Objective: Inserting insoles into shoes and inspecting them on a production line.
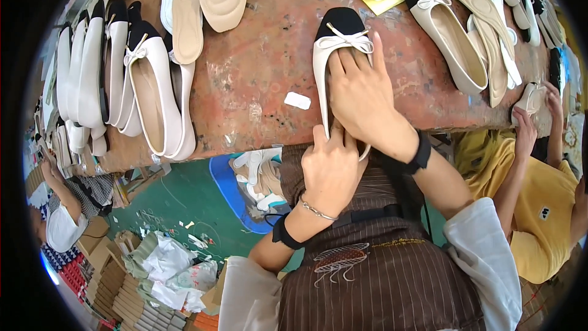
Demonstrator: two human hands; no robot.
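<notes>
Shoe (334, 55), cream with a black toe and a bow, lies at the near edge of the worktop (257, 67), its heel jutting over that edge. Right hand (361, 95) lies flat inside it, grip spread and pressing down. Left hand (331, 168) is at the heel, grip closed on the shoe's back rim. Bare worktop lies left of the shoe, with one small white tag (297, 100) there. A row of like shoes (122, 73) crowds the left edge, insoles (205, 0) the far edge, another shoe (447, 34) to the right.
</notes>
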